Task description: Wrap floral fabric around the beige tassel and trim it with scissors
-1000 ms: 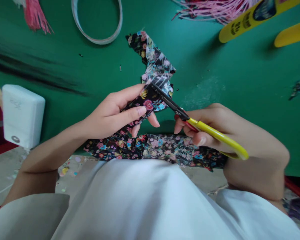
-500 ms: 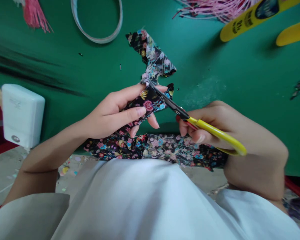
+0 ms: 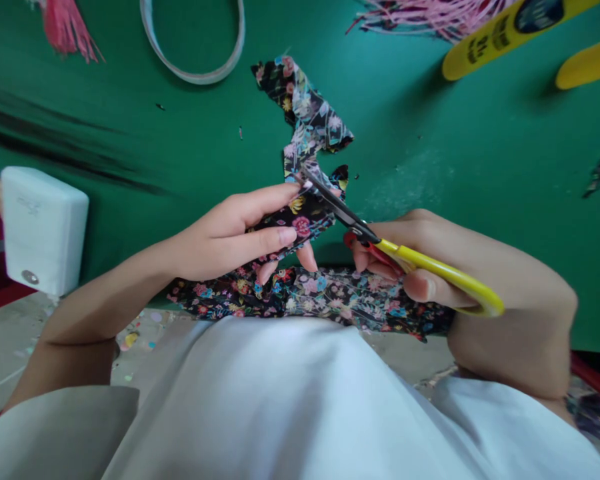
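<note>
My left hand (image 3: 250, 230) pinches a black floral fabric piece (image 3: 307, 220), thumb on top and fingers beneath. In my right hand (image 3: 405, 250) are scissors (image 3: 433, 263) with yellow and red handles and dark blades. The blades lie across the held fabric, their tips near my left index fingertip. Handles are a little apart. Beyond the tips, a jagged strip of the floral fabric (image 3: 325, 120) stretches away over the green table; where it joins the held part is partly covered by the blades. More floral fabric (image 3: 340, 293) lies along the table's near edge, below both hands.
On the green table (image 3: 180, 160) stands a white box-shaped device (image 3: 45, 230) at the left. A pale ring (image 3: 205, 77), a pink tassel (image 3: 67, 30) and pink cords (image 3: 435, 17) lie at the back. Two yellow tubes (image 3: 495, 43) (image 3: 590, 63) are at upper right.
The scissors' handles have spread apart, and the blades have shifted slightly toward me. My left hand has moved a little right and nearer with the fabric.
</note>
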### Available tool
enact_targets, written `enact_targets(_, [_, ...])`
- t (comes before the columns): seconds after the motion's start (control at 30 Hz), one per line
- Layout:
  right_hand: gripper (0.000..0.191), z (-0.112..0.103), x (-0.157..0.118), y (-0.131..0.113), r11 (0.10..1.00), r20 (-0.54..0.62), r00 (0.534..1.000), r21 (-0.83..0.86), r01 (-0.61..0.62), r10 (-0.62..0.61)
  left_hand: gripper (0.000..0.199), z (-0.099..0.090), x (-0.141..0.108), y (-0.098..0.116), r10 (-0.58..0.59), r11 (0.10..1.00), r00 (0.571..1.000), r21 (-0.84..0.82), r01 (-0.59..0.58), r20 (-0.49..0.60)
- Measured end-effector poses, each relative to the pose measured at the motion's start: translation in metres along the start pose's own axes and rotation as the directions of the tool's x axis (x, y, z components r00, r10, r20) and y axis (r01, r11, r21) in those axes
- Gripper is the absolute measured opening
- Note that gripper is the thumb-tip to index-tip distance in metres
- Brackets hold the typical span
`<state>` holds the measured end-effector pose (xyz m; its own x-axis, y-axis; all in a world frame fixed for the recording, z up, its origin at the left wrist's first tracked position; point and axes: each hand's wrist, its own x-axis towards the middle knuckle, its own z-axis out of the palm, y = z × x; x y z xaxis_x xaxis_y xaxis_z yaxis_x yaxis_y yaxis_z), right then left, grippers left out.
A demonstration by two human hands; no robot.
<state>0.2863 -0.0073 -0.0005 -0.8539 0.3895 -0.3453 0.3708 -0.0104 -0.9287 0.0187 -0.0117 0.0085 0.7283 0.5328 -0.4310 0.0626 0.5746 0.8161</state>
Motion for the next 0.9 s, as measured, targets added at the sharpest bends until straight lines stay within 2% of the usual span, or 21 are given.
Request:
enact_targets(0.27, [0.070,0.000,0.001,0.001,1.000,-0.030,1.000,-0.026,0.003,-0.004,0.024,-0.002,-0.001,-0.002,0.003,1.000,0.999,0.018,-0.004,0.049])
enact_targets(0.43, [0.062,-0.001,0.003,0.000,0.998,-0.081,0.995,-0.033,0.052,-0.055,0.033,-0.001,-0.001,0.000,-0.029,1.000,0.998,0.006,0.029,0.056])
enact_targets(0.5, [0.062,0.001,0.003,-0.004,0.994,-0.160,0.984,-0.093,0.064,-0.078,0.033,0.000,-0.001,0.000,-0.036,0.999,0.998,0.007,0.035,0.045])
enact_targets(0.57, [0.064,0.004,0.003,-0.008,0.967,-0.327,0.943,-0.254,-0.027,-0.059,0.027,0.000,-0.001,0.000,-0.040,0.999,0.999,0.002,0.040,0.027])
enact_targets(0.6, [0.064,0.007,0.003,-0.009,0.929,-0.436,0.899,-0.349,-0.125,-0.043,0.023,0.001,-0.001,0.000,-0.043,0.999,0.999,-0.003,0.044,0.021])
enact_targets(0.67, [0.058,0.012,0.005,-0.009,0.791,-0.636,0.771,-0.490,-0.367,-0.037,0.018,0.002,-0.002,-0.001,-0.050,0.999,0.999,-0.016,0.050,0.011])
enact_targets(0.73, [0.047,0.016,0.007,-0.006,0.652,-0.728,0.683,-0.547,-0.526,-0.060,0.017,0.002,-0.002,-0.003,-0.055,0.998,0.998,-0.030,0.055,-0.006])
enact_targets(0.8, [0.037,0.019,0.009,-0.001,0.572,-0.746,0.658,-0.583,-0.577,-0.097,0.018,0.003,-0.001,-0.005,-0.048,0.998,0.998,-0.034,0.046,-0.043])
enact_targets(0.9, [0.035,0.020,0.012,0.003,0.525,-0.717,0.678,-0.644,-0.557,-0.160,0.023,0.005,0.002,-0.009,0.003,1.000,0.991,0.021,0.000,-0.132])
